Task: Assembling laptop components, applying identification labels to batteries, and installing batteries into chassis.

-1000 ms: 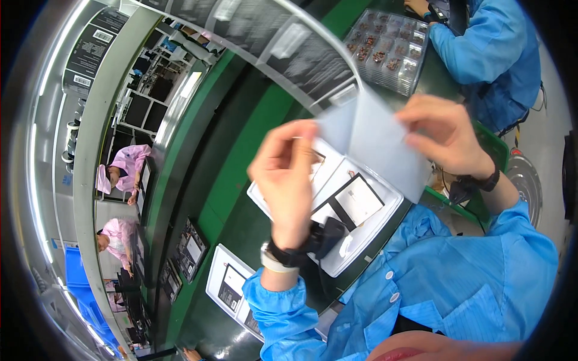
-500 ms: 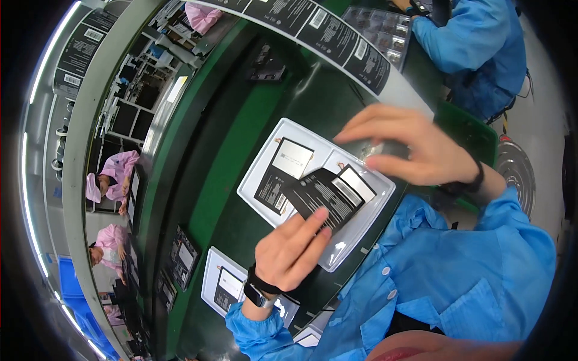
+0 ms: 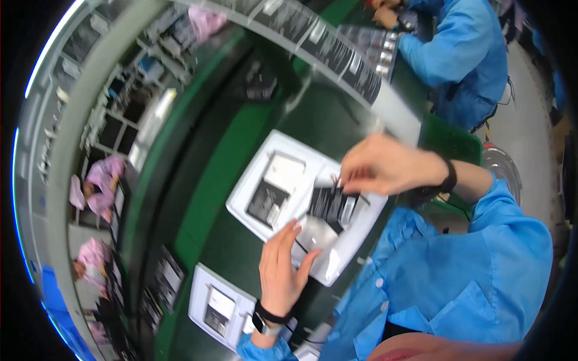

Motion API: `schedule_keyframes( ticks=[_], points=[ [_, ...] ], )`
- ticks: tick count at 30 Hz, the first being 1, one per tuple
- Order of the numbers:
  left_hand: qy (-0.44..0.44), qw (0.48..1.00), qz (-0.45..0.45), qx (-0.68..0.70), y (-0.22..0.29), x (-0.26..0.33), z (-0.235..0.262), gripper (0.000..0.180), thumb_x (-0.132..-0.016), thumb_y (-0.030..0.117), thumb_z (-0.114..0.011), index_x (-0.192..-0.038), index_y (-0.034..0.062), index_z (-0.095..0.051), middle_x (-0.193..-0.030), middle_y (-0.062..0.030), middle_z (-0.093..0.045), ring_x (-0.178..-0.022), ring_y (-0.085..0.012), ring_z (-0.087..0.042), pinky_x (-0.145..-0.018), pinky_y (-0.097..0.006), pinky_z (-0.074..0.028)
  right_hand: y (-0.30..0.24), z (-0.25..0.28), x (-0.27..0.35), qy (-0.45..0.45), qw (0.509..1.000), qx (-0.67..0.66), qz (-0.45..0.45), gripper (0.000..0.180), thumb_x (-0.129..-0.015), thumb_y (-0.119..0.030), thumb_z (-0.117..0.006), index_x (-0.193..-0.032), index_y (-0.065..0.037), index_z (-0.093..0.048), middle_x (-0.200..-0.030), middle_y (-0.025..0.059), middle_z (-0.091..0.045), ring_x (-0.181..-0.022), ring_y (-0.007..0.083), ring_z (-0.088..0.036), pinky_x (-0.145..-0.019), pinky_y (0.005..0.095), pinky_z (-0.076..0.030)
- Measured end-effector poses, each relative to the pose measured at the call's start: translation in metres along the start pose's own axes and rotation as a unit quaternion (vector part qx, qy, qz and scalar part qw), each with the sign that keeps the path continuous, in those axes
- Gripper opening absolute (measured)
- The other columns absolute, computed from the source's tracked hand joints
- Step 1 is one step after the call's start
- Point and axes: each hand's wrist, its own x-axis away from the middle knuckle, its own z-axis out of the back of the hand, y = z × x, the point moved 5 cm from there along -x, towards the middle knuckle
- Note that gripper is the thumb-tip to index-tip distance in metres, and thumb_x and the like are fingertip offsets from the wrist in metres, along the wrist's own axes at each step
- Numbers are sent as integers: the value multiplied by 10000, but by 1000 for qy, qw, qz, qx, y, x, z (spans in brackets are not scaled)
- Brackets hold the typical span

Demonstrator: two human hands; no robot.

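Observation:
A white plastic tray lies on the green work surface, with a black-and-silver flat battery in its left compartment. In the right part, a second flat battery shows a black, printed face. My right hand is pinched at this battery's upper end, its fingertips partly covering the edge. My left hand is by the tray's near edge, with thumb and fingers apart and nothing in them. A shiny pale patch of the tray shows between the left fingers and the battery.
A second white tray with a battery stands at the near left. A curved strip of black printed labels arches across the far side. Beyond it, a co-worker in blue sits by a compartmented clear tray. A green bin stands right.
My left hand has let go of the black label and drawn back toward me. My right hand has come down and pinched the battery's upper end. The whole view has shifted slightly.

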Motion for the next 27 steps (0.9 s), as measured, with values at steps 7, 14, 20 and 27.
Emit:
schedule_keyframes(
  ticks=[7, 14, 20, 27],
  points=[
    [-89, 992, 75, -52, -39, 26, -44, 706, -794, 167, -844, -1388, -44, -526, -1480, -235, -530, -1337, -428, -523, -1114, -473, -436, 38, -7, 42, 120, 972, -62, -191, 107, -912, -78, -770, -911, 17, -721, -767, -6, -688, -694, 43, -632, -597, 207, -488],
    [-92, 989, 102, -55, -46, 35, -50, 710, -796, 213, -851, -1368, -61, -532, -1484, -230, -518, -1307, -417, -528, -1087, -472, -460, 54, -55, 49, 165, 931, -184, -268, 91, -914, -57, -772, -929, 20, -726, -779, -1, -681, -650, 27, -610, -586, 171, -472],
    [-101, 982, 137, -85, -40, 38, -51, 747, -767, 326, -868, -1325, -66, -564, -1469, -239, -508, -1315, -411, -513, -1039, -456, -488, 55, -93, 22, 87, 948, -123, -279, 115, -901, -76, -781, -899, 26, -729, -733, 10, -699, -629, 33, -616, -564, 192, -463],
    [-133, 983, 82, -98, -34, 59, -48, 656, -864, 252, -795, -1389, -57, -552, -1476, -235, -503, -1355, -417, -489, -1081, -479, -457, 48, -78, 16, 118, 970, 33, -211, 97, -901, -71, -761, -867, 14, -730, -719, 6, -685, -619, 32, -589, -558, 202, -449]
  ],
)
